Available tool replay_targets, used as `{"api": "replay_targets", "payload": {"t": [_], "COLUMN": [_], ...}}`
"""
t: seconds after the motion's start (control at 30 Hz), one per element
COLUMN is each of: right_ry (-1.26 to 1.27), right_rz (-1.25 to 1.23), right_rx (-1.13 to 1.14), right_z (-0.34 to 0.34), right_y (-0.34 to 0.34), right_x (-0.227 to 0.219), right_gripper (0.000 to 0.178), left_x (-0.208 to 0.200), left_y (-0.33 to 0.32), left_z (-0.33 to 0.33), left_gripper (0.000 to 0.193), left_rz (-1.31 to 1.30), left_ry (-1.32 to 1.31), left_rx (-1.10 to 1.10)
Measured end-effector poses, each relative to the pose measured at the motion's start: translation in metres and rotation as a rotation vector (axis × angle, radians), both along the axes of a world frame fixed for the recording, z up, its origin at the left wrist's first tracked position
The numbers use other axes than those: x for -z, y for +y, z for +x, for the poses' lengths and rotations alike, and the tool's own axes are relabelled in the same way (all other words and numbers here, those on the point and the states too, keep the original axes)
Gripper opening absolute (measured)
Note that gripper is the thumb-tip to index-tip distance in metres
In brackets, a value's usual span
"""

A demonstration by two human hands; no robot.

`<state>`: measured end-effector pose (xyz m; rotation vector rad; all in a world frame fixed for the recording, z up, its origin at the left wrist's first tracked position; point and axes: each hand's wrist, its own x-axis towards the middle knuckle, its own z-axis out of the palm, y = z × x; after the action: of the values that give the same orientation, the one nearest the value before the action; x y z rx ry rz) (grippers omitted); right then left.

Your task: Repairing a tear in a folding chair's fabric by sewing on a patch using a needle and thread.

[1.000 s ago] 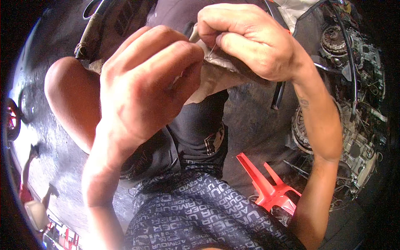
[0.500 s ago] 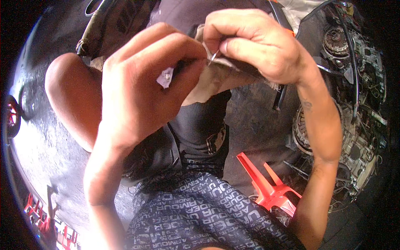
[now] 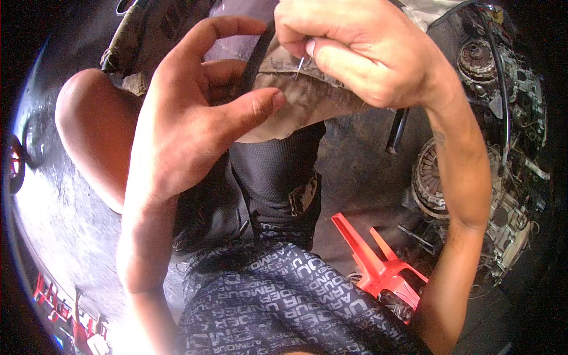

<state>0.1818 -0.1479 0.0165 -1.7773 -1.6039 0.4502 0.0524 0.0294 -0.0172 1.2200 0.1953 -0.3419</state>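
A thin metal needle points down from the pinched thumb and index finger of my right hand. Below its tip lies a piece of tan cloth with a seam and a dark edge, spread over my lap area. My left hand is open beside the cloth, its thumb stretched toward the needle and its fingers apart. The tips of some left fingers pass behind the cloth's dark edge. Whether a thread runs from the needle is too fine to tell.
A red plastic chair stands low on the right. Greasy engine parts with round clutch covers lie along the right side, a black hose across them. A bare knee is at the left, above the grey floor.
My left hand has let go near the needle, opened and drawn back to the left. My right hand has moved slightly up with the needle, and more of the tan cloth now shows.
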Motion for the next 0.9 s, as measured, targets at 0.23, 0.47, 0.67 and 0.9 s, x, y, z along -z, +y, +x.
{"api": "replay_targets", "payload": {"t": [0.23,0.47,0.67,0.9], "right_ry": [-0.02,-0.084,-0.252,-0.275], "right_rz": [0.061,0.233,0.05,0.069], "right_rx": [-0.072,-0.149,-0.18,-0.228], "right_z": [0.005,0.013,0.003,0.004], "right_y": [0.006,0.007,0.013,0.012], "right_x": [0.005,0.02,-0.008,-0.004], "right_gripper": [0.013,0.019,0.03,0.035], "left_x": [0.003,0.003,0.002,0.002], "left_y": [0.001,-0.001,0.004,0.003], "left_z": [0.001,0.001,0.001,0.001], "left_gripper": [0.079,0.081,0.079,0.079], "left_rz": [-0.154,-0.074,-0.109,-0.19], "left_ry": [-0.011,0.032,0.036,0.004], "left_rx": [0.031,-0.007,0.014,0.025]}}
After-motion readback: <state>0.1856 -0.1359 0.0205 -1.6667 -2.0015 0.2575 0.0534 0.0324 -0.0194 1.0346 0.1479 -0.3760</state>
